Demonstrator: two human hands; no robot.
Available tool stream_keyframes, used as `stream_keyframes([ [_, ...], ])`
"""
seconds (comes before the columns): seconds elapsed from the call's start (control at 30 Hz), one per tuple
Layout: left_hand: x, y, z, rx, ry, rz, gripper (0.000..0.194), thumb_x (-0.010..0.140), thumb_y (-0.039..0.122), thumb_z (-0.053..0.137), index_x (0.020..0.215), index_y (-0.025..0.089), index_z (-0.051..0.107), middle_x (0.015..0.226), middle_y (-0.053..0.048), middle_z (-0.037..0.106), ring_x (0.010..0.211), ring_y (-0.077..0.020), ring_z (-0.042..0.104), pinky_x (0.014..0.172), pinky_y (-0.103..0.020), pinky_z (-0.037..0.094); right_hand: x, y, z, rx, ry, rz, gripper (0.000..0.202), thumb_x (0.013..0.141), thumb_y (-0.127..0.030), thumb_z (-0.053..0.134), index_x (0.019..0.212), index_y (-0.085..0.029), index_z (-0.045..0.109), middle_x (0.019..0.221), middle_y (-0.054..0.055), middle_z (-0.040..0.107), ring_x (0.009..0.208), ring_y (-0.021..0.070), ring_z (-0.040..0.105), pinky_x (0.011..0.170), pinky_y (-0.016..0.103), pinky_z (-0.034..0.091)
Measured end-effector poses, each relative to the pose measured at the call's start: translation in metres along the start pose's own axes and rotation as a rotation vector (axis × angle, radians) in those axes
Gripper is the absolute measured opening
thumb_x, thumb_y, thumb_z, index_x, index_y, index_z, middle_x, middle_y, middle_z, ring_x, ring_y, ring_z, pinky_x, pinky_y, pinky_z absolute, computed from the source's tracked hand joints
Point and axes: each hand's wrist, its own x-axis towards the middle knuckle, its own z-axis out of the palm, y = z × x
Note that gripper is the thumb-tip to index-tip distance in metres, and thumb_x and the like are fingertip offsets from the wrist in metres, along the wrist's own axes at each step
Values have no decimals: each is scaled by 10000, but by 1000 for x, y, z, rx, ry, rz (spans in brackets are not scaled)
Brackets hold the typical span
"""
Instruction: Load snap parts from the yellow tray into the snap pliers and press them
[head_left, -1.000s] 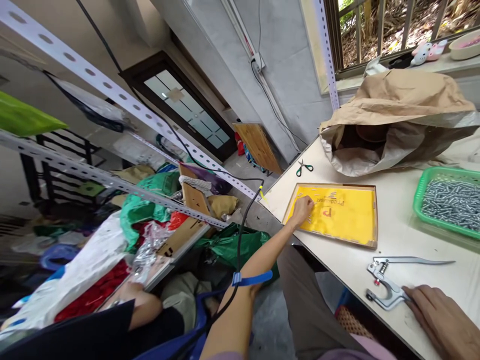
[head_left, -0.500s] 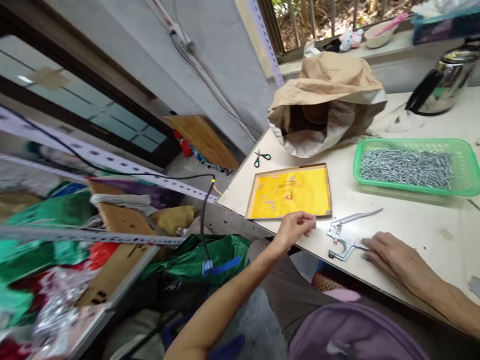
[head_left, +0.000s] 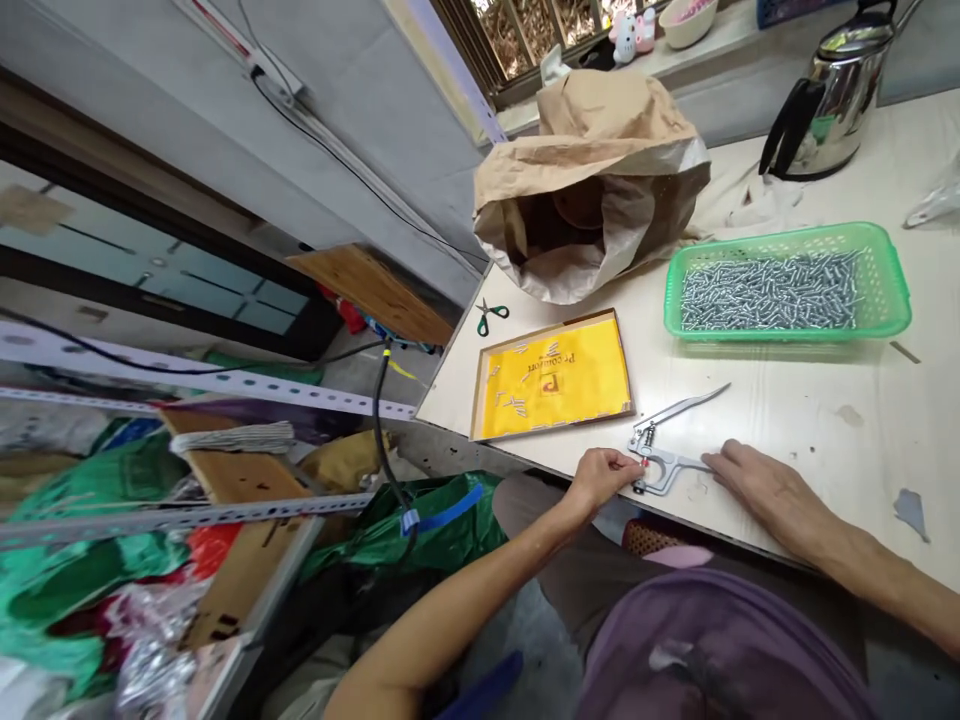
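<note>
A pair of silver snap-fastener pliers lies on the table, its two handles spread apart. My left hand pinches with thumb and forefinger right at the jaw end, by a small red part; what sits in the pinch is too small to make out. My right hand lies low over the table, its fingers closed on the end of the lower handle. Left of the pliers is a shallow tray lined with a yellow sheet, with several small pale pieces on it.
A green basket full of small metal pins stands behind the pliers. Scissors with dark green handles lie behind the tray. A large open paper bag and a metal kettle stand at the back. The table's front edge runs below my hands.
My left hand has moved from beside the tray to the pliers' jaw. My right hand stays at the handle. The camera view has shifted a little to the right.
</note>
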Motion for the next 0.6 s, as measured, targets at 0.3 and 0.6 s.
stream_keyframes([
  [0.3,10,3,-2,151,-129,-119,167,647,250,718,708,96,736,462,47,508,451,-70,421,431,-185,342,4,-2,-6,-91,-54,-22,233,886,-101,380,922,-216,580,881,52,581,754,180,557,607,289,412],
  [0.6,7,-2,-2,198,-123,-83,187,642,291,730,663,106,731,450,47,496,436,-69,393,436,-197,315,32,35,-10,-228,83,-219,933,683,-567,724,1426,-132,366,1480,236,375,1377,395,299,1021,539,367],
])
